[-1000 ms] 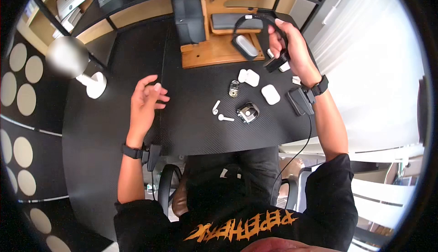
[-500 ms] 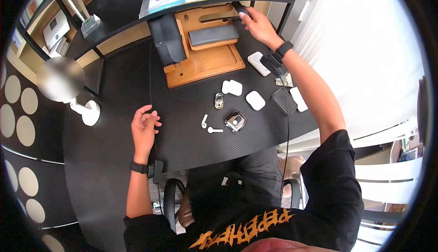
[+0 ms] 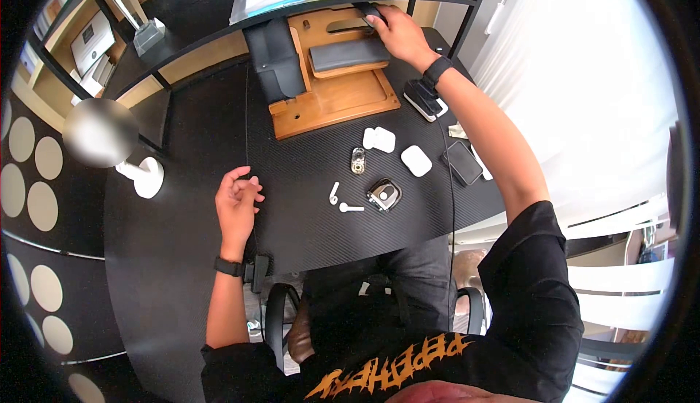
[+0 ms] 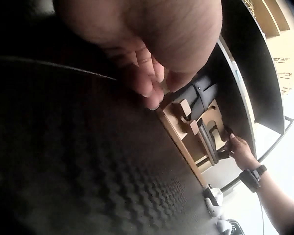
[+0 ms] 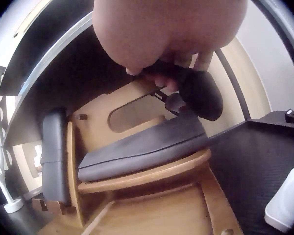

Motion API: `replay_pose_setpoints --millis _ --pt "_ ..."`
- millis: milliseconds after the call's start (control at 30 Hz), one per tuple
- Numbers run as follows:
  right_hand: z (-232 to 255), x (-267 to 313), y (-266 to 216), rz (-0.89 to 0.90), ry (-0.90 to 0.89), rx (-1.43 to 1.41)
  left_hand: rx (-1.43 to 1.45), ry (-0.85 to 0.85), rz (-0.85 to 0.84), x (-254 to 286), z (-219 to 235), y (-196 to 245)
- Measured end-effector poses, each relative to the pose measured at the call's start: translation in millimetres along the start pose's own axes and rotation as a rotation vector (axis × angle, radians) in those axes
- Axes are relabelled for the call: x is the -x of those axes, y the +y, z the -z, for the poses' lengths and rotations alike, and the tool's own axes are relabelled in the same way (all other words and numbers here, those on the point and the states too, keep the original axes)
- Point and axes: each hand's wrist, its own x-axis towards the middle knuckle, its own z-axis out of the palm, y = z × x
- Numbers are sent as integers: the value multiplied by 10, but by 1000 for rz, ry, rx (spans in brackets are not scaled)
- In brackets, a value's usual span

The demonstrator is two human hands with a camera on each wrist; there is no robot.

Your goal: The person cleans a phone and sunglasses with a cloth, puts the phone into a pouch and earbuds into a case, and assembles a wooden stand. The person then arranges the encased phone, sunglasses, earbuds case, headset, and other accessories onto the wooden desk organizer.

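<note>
My right hand grips a pair of black headphones at the upper right of a wooden desk organizer. In the right wrist view one ear cup hangs below the fingers, beside the organizer's back panel; much of the headband is hidden by the hand. Just under it, a dark grey case lies on the organizer's ledge, and a black leather pouch hangs at the left side. Over the desk's left part, my left hand holds nothing, its fingers loosely bent.
Two white earbuds, a clear-cased gadget, a small transparent item and white cases lie mid-desk. A black phone-like slab lies at right. The shelf edge overhangs the organizer. A white lamp stands left.
My right hand has carried the headphones from above the organizer's right side back to its upper back panel, then slightly downward. The left hand stays nearly in place; the head view has shifted.
</note>
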Motion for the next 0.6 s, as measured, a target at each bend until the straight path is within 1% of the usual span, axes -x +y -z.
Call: replay_pose_setpoints --millis 67,100,167,300,433,533,600 --pt "6 11 -15 90 50 101 -3 -1 -4 1 -5 -8" --pt "15 9 -27 89 48 98 -5 1 -12 1 0 -9" --pt "48 -6 -48 133 119 147 -11 3 -18 10 -4 7" --pt "44 9 11 178 149 155 -19 -2 -22 10 -1 0" --pt "109 88 40 170 152 148 -34 -4 -21 20 -2 24" --pt "208 119 34 90 82 173 -32 -10 -32 3 9 -8" --pt "228 101 90 86 58 156 -35 -10 -32 0 6 -12"
